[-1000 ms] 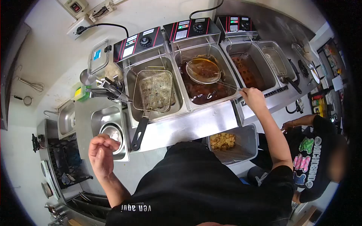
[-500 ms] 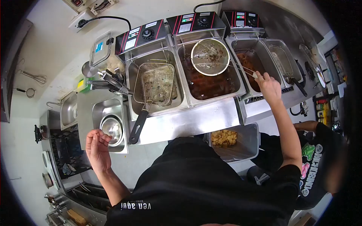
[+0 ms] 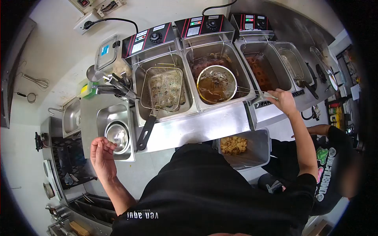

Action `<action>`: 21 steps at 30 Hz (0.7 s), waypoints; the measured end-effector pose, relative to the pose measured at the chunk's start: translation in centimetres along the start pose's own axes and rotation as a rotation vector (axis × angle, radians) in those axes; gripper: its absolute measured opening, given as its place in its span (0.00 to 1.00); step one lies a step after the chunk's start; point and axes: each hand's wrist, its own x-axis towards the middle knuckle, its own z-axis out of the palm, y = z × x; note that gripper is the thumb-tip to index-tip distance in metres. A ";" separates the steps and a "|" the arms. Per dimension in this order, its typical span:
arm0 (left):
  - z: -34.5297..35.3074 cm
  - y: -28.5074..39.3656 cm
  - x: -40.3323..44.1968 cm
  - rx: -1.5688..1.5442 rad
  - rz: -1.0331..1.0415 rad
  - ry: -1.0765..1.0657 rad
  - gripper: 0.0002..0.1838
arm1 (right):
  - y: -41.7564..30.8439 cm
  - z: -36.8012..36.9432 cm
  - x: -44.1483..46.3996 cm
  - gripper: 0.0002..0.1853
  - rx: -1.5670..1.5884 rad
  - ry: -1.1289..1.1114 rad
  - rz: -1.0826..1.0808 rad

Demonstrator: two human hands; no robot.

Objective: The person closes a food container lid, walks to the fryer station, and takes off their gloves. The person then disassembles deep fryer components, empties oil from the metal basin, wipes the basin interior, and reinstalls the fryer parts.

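My right hand (image 3: 283, 102) is closed around the handle end of a round wire-mesh strainer (image 3: 215, 72). The strainer's bowl dips into brown oil in the middle fryer (image 3: 247, 80), near its front wall. Dark bits and bubbles show in and around the mesh. On the left, my left hand (image 3: 103, 157) is raised with its fingers curled and pressed together, and nothing shows in it. It appears just in front of a round steel bowl (image 3: 118, 135) in a rectangular steel pan (image 3: 108, 112).
A fry basket (image 3: 161, 88) with a black handle sits in the left fryer. The right fryer (image 3: 262, 74) holds dark oil, beside another basket (image 3: 293, 65). Below the counter stands a plastic tub (image 3: 260, 157) with golden fried pieces (image 3: 234, 145). Another person (image 3: 325, 173) is at right.
My right hand has moved down and towards me, bringing the strainer from above the middle fryer's back half into the oil near the front. My left hand has barely moved.
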 end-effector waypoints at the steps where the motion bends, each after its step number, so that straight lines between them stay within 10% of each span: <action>1: 0.0 0.0 0.1 0.007 -0.001 -0.002 0.08 | -0.2 -0.2 -0.4 0.15 0.044 -0.004 0.027; 21: -0.1 0.1 1.3 -0.032 0.003 -0.033 0.08 | -3.6 -5.3 2.5 0.17 0.490 -0.490 0.412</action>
